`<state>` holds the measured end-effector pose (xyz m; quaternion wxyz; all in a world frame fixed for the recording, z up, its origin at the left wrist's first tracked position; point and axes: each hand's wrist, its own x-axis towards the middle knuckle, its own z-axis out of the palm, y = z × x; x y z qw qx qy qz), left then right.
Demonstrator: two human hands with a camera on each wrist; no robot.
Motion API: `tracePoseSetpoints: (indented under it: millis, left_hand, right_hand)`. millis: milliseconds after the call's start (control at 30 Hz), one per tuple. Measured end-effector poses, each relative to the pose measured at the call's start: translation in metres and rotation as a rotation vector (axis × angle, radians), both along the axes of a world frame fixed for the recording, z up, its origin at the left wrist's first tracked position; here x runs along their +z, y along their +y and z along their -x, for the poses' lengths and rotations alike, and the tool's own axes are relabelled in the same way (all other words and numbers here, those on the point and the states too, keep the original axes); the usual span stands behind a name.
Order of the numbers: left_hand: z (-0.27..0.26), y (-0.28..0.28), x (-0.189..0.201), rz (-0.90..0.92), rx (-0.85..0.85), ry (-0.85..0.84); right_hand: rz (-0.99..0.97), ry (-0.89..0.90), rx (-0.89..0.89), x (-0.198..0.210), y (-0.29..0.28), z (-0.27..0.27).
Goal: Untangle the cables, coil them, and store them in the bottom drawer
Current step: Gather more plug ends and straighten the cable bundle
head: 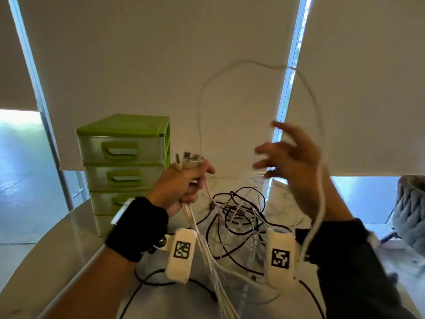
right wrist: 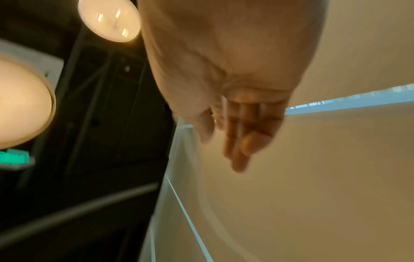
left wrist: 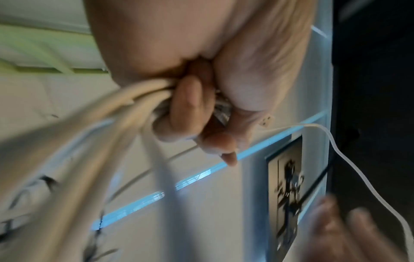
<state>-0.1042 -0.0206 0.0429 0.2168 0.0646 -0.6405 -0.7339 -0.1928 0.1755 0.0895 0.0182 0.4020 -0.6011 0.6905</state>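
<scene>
My left hand grips a bundle of white cables; their plug ends stick up above the fist and the strands trail down toward me. In the left wrist view the curled fingers wrap the white cables. My right hand is raised with fingers spread and holds nothing. A thin white cable runs over its back and arcs in a wide blurred loop in the air. A tangle of black and white cables lies on the table between my wrists. The right wrist view shows straight fingers.
A green drawer unit with several drawers, all pushed in, stands at the left on the pale table. A grey knitted thing sits at the right edge. Window blinds hang behind the table.
</scene>
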Motion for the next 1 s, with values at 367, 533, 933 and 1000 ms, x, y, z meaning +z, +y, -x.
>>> tracePoseSetpoints:
  millis: [367, 533, 933, 1000]
  left_hand:
    - [-0.016, -0.003, 0.022, -0.109, -0.093, 0.149]
    - [-0.021, -0.002, 0.024, -0.009, -0.128, 0.080]
    - [-0.010, 0.010, 0.009, 0.318, -0.045, -0.172]
    - [-0.009, 0.010, 0.010, 0.268, -0.028, -0.180]
  right_hand:
    - [-0.852, 0.075, 0.205, -0.047, -0.035, 0.002]
    - [-0.404, -0.493, 0.300, -0.035, -0.026, 0.010]
    - [0.334, -0.452, 0.028, -0.019, -0.004, 0.015]
    - [0.280, -0.366, -0.004, -0.017, 0.009, 0.012]
